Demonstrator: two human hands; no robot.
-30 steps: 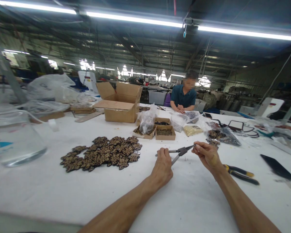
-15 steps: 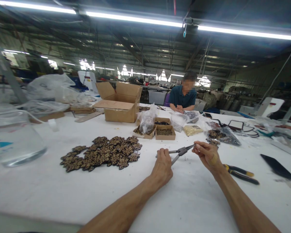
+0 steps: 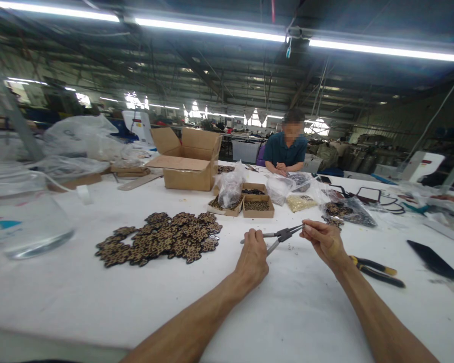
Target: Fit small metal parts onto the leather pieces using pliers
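Observation:
My left hand (image 3: 252,257) is closed round the handles of a pair of long-nosed grey pliers (image 3: 284,235), whose jaws point right. At the jaw tips, the thumb and fingers of my right hand (image 3: 325,243) pinch something too small to make out. To the left lies a heap of leopard-print pieces with scalloped outlines (image 3: 166,239). A second pair of pliers (image 3: 376,269), with black and yellow handles, rests on the white table (image 3: 298,307) beside my right wrist. Tiny bits are scattered under the jaws.
An open cardboard box (image 3: 189,176) and small trays of metal parts (image 3: 258,206) stand further back. Plastic bags (image 3: 300,201) lie near a person (image 3: 285,151) leaning on the far side. A water jug (image 3: 26,222) is at left, a dark flat tablet-like slab (image 3: 435,259) at right.
Both hands and the grey pliers stay almost where they were, with only slight shifts at the jaw tips. The person across the table has turned their head a little.

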